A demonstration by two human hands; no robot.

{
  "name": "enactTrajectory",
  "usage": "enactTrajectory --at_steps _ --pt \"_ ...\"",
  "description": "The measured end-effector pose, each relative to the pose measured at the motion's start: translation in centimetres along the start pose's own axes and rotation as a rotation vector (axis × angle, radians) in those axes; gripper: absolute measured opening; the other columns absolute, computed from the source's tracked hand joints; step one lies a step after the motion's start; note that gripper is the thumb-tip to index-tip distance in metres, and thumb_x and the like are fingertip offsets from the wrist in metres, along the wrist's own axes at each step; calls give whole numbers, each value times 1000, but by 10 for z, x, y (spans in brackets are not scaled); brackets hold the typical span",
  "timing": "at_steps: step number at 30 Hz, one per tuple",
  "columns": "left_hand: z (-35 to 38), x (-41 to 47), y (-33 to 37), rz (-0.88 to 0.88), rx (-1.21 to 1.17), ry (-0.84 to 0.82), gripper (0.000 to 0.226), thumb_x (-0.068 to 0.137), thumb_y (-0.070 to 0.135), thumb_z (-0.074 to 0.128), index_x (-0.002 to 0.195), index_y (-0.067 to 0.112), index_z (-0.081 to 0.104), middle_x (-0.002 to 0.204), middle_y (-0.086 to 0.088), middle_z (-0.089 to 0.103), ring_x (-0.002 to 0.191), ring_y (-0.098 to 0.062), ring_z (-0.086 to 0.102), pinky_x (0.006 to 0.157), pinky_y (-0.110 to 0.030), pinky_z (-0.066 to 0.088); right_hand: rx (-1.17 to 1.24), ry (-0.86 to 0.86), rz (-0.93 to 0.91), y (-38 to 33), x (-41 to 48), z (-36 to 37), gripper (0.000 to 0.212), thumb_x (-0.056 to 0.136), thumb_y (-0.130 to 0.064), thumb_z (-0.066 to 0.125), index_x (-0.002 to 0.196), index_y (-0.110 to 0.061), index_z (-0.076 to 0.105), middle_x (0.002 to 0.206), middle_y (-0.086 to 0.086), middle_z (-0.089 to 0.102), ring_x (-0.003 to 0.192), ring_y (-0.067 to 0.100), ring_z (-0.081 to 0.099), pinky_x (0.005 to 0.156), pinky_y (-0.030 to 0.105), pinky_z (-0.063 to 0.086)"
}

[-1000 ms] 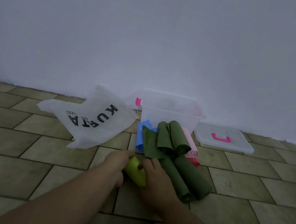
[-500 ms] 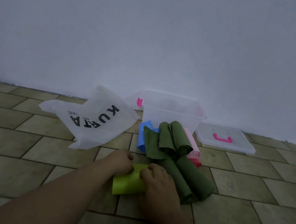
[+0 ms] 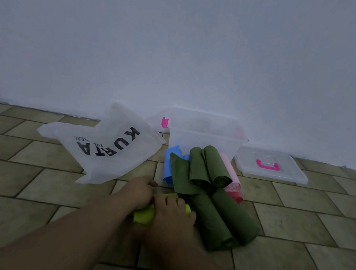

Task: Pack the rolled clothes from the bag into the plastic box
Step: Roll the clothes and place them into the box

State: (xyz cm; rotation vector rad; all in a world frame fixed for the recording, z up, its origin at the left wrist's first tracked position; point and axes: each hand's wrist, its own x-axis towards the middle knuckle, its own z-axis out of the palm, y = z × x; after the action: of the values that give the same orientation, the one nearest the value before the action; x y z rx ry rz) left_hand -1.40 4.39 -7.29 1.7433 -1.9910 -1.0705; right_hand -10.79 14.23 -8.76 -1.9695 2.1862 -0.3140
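Lying slack at centre left, the white bag [image 3: 107, 146] sits clear. At lower centre, the left hand [image 3: 138, 192] and right hand [image 3: 171, 213] curl their fingers [image 3: 169, 200] round the lime-green roll [image 3: 145, 215] on the floor [image 3: 30, 183]. It is probably light, soft and apt to unroll, so grip mid-length. Dark green rolls [image 3: 218, 215] crowd its right. The plastic box [image 3: 206, 136] stands open above.

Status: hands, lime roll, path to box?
Left hand, right hand both grip lime-green roll on floor. Plastic box open, lid beside. Dark green rolls lie between roll and box.
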Motion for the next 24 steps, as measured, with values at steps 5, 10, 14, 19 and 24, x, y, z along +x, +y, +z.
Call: enactTrajectory --at_steps 5,10,14,19,24 --pt "4 4 -1 12 -24 6 30 93 15 46 118 23 59 117 -9 60 85 -16 55 66 -26 44 15 -2 -13 1 -1 1 74 60 -75 42 122 -36 35 125 -4 45 114 24 36 92 52 27" --pt "1 4 0 14 12 2 31 92 14 47 118 22 60 121 -10 58 88 -17 53 75 -28 45 -10 -76 -20 -1 9 -4 74 67 -78 45 125 -34 38 128 -1 48 117 27 39 96 55 27" --pt "-10 -3 4 56 67 -32 46 86 8 53 130 22 52 130 -7 53 107 -19 54 84 -27 46 15 -118 12 -1 14 -7 75 66 -80 43 125 -34 43 126 0 51 118 28 42 96 57 26" --pt "-36 -23 2 145 -29 -155 58 77 -1 55 126 29 47 105 6 57 92 -11 56 67 -23 48 0 -157 53 -5 19 -13 76 65 -84 37 118 -32 50 120 1 57 114 31 45 90 56 29" --pt "-28 -37 -3 167 115 -294 57 78 12 67 127 32 46 106 14 57 96 -5 57 67 -19 52 -32 -198 47 -3 18 -13 88 68 -79 48 137 -28 31 136 4 46 125 31 38 97 57 28"
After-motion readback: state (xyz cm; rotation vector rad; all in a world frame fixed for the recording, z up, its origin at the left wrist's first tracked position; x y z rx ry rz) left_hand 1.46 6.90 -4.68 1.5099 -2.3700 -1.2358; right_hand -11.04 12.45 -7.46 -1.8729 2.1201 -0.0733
